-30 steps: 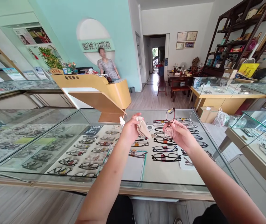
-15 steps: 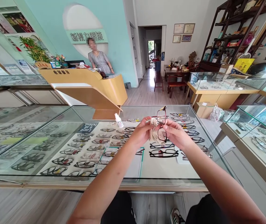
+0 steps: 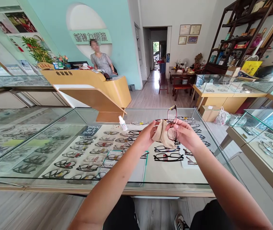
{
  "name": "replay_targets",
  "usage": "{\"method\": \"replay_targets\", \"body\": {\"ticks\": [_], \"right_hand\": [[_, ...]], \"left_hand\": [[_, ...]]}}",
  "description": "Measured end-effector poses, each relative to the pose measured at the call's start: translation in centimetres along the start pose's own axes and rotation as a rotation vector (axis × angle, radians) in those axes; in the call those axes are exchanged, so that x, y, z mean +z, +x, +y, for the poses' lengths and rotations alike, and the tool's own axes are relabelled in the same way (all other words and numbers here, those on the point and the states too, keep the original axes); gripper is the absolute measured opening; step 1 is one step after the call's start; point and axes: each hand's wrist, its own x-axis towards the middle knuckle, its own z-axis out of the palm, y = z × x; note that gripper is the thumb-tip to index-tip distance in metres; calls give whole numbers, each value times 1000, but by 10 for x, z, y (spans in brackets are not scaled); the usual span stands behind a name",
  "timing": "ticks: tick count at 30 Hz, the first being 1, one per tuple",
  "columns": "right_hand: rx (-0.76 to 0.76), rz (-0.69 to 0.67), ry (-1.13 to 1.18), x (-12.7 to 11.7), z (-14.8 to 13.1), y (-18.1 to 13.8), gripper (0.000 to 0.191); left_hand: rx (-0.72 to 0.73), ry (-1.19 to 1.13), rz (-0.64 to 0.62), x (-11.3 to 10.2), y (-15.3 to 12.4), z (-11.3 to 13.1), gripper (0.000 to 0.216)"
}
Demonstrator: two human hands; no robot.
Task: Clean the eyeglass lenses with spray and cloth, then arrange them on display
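Note:
Above a glass display counter point(image 3: 55, 183), my right hand point(image 3: 186, 135) is closed on a pair of dark red-framed glasses point(image 3: 172, 123), held on end with one lens above the other. My left hand point(image 3: 147, 135) is closed on a beige cloth point(image 3: 161, 135), which lies against the lower lens of the glasses. A small white spray bottle point(image 3: 122, 123) stands on the counter glass, left of my hands. Rows of spectacle frames point(image 3: 167, 157) lie inside the case under my hands.
A person in a grey dress point(image 3: 101, 60) stands behind a yellow reception desk point(image 3: 98, 86) at the back. More glass cases point(image 3: 225, 88) stand to the right, with a dark shelf unit point(image 3: 242, 35) and a wooden table point(image 3: 182, 78) beyond. A doorway opens at the back.
My left hand has brought the cloth from apart on the left over to the glasses. The cloth now covers more of the lower lens. The camera view shifted slightly.

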Motion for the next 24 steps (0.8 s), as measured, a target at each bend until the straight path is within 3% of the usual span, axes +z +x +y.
{"method": "replay_targets", "body": {"ticks": [6, 14, 24], "right_hand": [[13, -22, 15, -12, -1, 0, 25], [36, -56, 0, -13, -4, -2, 26], [20, -33, 0, -14, -7, -3, 27]], "left_hand": [[278, 307, 69, 5, -5, 2, 56], [317, 295, 178, 1, -2, 1, 60], [423, 346, 188, 1, -4, 6, 51]]}}
